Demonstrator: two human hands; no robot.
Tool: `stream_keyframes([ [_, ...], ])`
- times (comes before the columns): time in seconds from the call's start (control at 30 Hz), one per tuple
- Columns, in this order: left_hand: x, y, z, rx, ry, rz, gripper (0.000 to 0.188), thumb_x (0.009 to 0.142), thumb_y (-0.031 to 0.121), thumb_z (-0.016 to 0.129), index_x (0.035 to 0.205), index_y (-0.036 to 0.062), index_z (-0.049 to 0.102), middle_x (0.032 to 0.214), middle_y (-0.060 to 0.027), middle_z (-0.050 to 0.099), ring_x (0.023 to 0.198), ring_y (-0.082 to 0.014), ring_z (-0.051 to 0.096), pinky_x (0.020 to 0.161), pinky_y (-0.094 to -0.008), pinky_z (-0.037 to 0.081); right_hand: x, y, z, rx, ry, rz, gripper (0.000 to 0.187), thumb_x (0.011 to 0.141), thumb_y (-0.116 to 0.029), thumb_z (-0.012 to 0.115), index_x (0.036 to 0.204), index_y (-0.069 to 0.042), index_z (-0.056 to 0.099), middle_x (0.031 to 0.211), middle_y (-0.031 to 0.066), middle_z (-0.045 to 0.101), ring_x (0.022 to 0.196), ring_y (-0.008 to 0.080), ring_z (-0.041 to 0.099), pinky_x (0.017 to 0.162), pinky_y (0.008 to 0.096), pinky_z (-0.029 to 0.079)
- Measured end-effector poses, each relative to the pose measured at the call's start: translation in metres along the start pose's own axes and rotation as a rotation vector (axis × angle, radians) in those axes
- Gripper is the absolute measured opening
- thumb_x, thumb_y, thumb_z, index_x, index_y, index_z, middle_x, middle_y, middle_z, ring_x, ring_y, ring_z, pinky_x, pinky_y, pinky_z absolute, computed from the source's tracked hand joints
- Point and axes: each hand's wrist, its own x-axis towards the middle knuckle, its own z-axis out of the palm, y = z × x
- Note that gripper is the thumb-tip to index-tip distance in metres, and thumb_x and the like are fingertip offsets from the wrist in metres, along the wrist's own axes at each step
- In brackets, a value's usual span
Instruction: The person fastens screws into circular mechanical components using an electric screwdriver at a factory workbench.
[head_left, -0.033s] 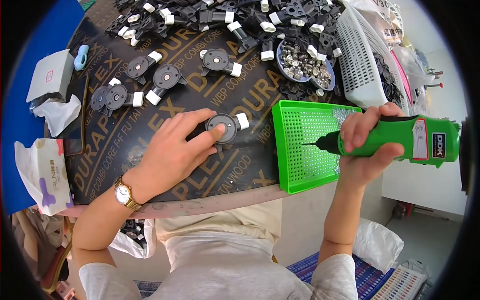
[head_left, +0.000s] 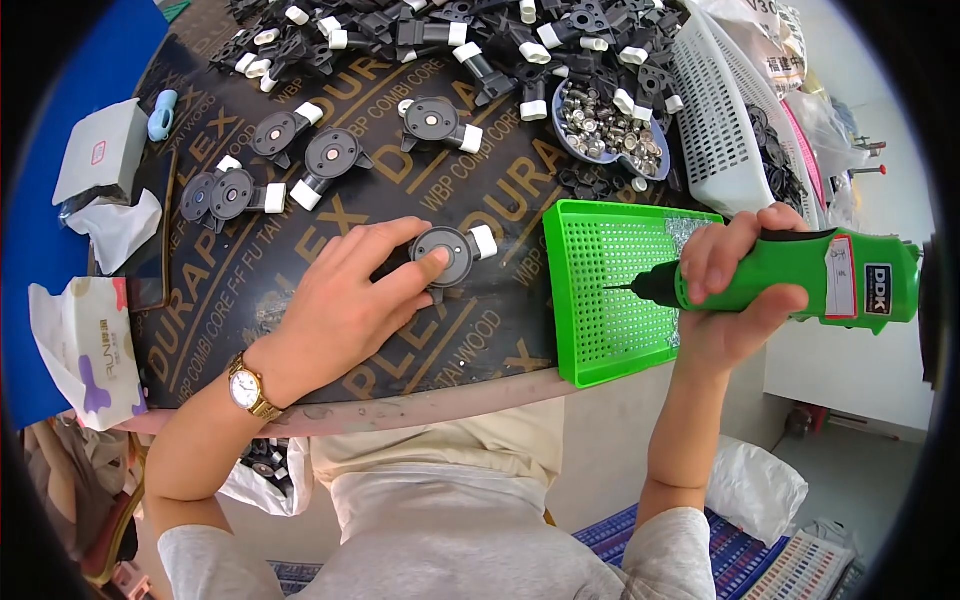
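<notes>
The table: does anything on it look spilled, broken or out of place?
One small pale piece lies outside the blue bowl of silvery pieces, just off its near edge, so it may have slipped out. The black round part under the left hand shows no obvious damage; nothing else stands out.

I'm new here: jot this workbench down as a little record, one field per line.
Left hand: touching a round black plastic part with a white end
Left wrist: gold-coloured metal watch
Right hand: gripping a green power screwdriver
Bit: thin, above a green perforated plastic tray
Far side: heap of black-and-white plastic parts; blue bowl of small silvery pieces
</notes>
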Motion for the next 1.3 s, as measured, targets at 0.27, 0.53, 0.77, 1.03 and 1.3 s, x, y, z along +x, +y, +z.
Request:
stream_keyframes([
  [0.27,0.0,0.005,-0.004,-0.029,-0.01,-0.012,0.045,0.07,0.014,0.072,0.112,0.0111,0.056,0.118,-0.0112,0.051,0.093,-0.0273,0.053,0.075,-0.0338,0.043,-0.002,0.002,0.001,-0.033,0.007,-0.016,0.063,0.083,-0.058,0.053,0.112,-0.003,0.044,0.061,0.0006,0.043,0.044,0.0092,0.038,0.044,0.0221,0.032],
  [0.53,-0.001,0.005,0.0,-0.121,-0.006,-0.065,0.047,0.069,0.013,0.073,0.113,0.0094,0.056,0.124,-0.0148,0.048,0.096,-0.0302,0.054,0.079,-0.0376,0.045,-0.002,-0.002,0.015,-0.121,0.004,-0.001,0.063,0.08,-0.057,0.058,0.109,-0.003,0.044,0.058,0.0018,0.043,0.042,0.0099,0.038,0.042,0.0219,0.032],
  [0.77,0.0,0.008,0.001,-0.076,0.008,-0.012,0.047,0.071,0.009,0.07,0.116,0.0121,0.06,0.124,-0.0143,0.051,0.104,-0.0301,0.053,0.085,-0.038,0.043,0.022,-0.012,0.018,0.213,-0.15,-0.131,0.069,0.084,-0.061,0.048,0.117,-0.001,0.044,0.062,-0.0013,0.041,0.045,0.0078,0.036,0.048,0.0231,0.032],
  [1.03,-0.003,0.004,0.006,-0.076,0.036,0.037,0.046,0.072,0.014,0.07,0.117,0.0142,0.059,0.112,-0.0108,0.057,0.104,-0.0272,0.054,0.079,-0.0359,0.045,0.025,0.009,0.097,0.296,-0.277,-0.112,0.082,0.076,-0.071,0.047,0.121,-0.003,0.039,0.063,0.0002,0.047,0.043,0.0099,0.041,0.048,0.0241,0.036],
  [1.3,-0.006,0.001,0.009,-0.1,0.08,0.042,0.044,0.073,0.017,0.069,0.116,0.0143,0.059,0.113,-0.0096,0.057,0.105,-0.0263,0.054,0.078,-0.036,0.044,0.023,0.018,0.103,0.309,-0.343,-0.096,0.082,0.075,-0.07,0.05,0.12,-0.003,0.039,0.064,0.0004,0.048,0.043,0.0099,0.041,0.046,0.0229,0.035],
])
